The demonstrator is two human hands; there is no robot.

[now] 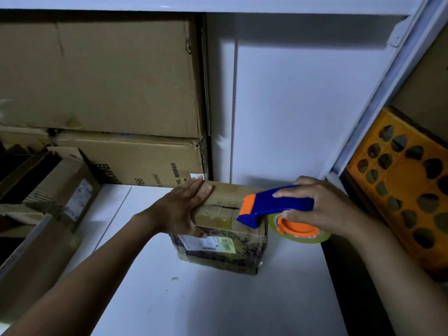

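You steady a small cardboard box (225, 241) at the centre of the frame as a blue-and-orange tape dispenser (276, 206) meets its top from the right. Your left hand (186, 207) lies on the box's left end. The fingers are straight and close together, flat across the top flaps, and the thumb is spread down the front face just above the shipping label (208, 243). The press appears meant to hold the flaps closed and stop the box from sliding on the white table (194, 299) when the tape is drawn.

Your right hand (324, 207) wraps the dispenser's blue handle. Its fingers curl over the top, and what looks like the thumb tip shows underneath, beside the orange hub. The dispenser's orange-edged nose rests on the right part of the box top, at the seam between the flaps, likely the line to be sealed. The tape roll (322, 236) hangs off the box's right side, low over the table.

The box sits directly under your left fingers and touches them. A short stretch of bare cardboard and open seam lies between that hand and the dispenser's nose. Your right fingers do not touch the box; only the tool does.

Large stacked cartons (109, 76) fill the upper left, and an orange crate (407, 185) with round holes leans at the right edge.
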